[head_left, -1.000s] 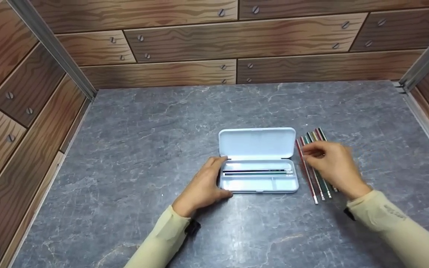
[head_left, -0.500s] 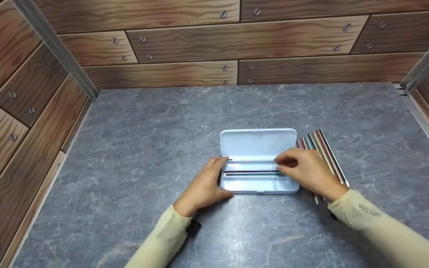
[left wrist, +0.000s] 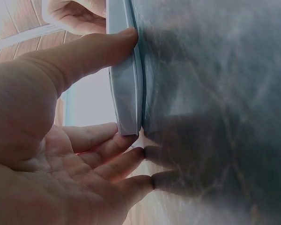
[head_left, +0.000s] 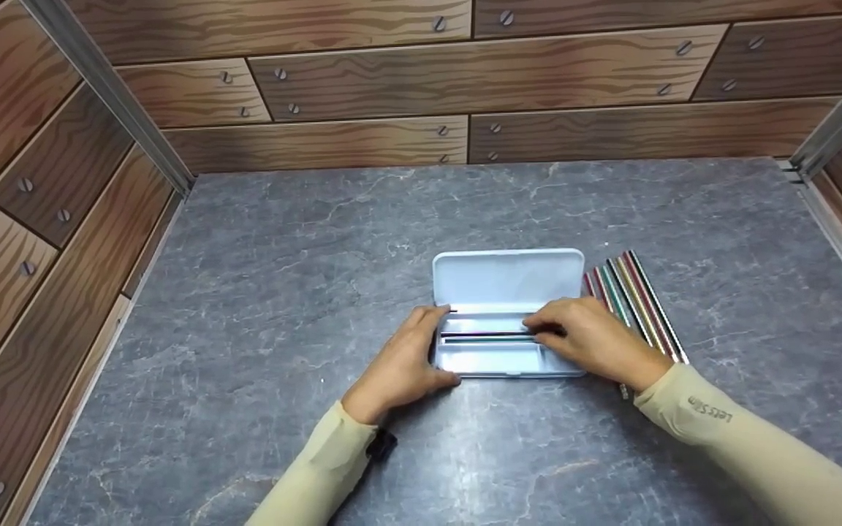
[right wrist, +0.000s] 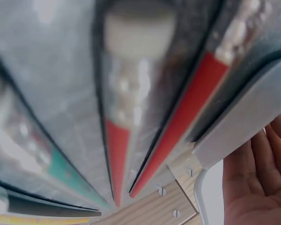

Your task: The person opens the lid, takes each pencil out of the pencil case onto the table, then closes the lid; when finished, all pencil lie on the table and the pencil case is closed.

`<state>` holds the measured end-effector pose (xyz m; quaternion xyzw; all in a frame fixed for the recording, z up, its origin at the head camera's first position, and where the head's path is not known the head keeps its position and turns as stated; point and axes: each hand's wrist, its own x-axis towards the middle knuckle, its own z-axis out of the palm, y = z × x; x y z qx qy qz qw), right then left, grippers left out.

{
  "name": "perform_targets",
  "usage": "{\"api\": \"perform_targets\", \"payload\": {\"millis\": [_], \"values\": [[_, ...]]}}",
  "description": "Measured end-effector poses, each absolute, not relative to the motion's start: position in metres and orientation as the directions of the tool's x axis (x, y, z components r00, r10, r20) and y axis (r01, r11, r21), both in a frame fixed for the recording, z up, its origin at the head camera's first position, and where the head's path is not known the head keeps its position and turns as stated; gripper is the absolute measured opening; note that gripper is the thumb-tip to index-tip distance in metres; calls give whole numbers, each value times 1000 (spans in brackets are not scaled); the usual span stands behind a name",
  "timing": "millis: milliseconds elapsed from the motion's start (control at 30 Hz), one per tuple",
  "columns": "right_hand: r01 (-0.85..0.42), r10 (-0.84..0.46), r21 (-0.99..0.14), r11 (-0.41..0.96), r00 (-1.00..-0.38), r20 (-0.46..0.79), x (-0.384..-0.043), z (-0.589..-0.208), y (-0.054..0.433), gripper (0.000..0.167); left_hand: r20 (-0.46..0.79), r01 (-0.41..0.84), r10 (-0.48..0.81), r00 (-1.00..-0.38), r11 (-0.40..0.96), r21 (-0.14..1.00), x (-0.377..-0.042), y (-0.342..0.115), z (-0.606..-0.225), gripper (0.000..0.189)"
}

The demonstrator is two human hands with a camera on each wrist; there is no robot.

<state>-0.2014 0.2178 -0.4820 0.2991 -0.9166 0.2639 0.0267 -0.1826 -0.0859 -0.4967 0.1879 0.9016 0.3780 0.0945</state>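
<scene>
A pale blue pencil case [head_left: 494,362] stands with its lid [head_left: 509,277] raised on the grey marbled tabletop. My left hand [head_left: 403,358] grips its left end, thumb at the front wall and fingers round to the back corner; the left wrist view shows the thumb [left wrist: 103,47] against the wall. A dark pencil and a green pencil [head_left: 487,340] lie lengthwise in the back compartment. My right hand [head_left: 589,336] reaches over the case's right side, fingers curled with tips right at these pencils. It covers their eraser ends; whether it pinches one I cannot tell.
Right of the case, several loose pencils [head_left: 647,303] in red, green, black and yellow lie slanted side by side, partly under the right forearm. The right wrist view shows a red pencil [right wrist: 182,117] close beside the case wall. Wood-patterned panels [head_left: 362,88] enclose the table.
My right hand has moved left from above the loose pencils into the case, to the pencils inside. The left hand stays at the case's left end.
</scene>
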Motion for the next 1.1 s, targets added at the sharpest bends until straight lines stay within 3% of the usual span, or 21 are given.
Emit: {"api": "perform_targets", "payload": {"millis": [367,833,1100], "values": [[-518,-533,-521,678,-835,136,-205,-479,216,17,-30,262,406,-913,643,720,-184,-87,-496,103],[-516,-538,-547,659,-832,136,-207,-483,222,14,-32,263,411,-911,640,722,-183,-87,-496,104],[-461,-467,-623,632,-868,168,-202,-481,227,16,-21,274,413,-911,640,718,-183,-88,-497,103]]}}
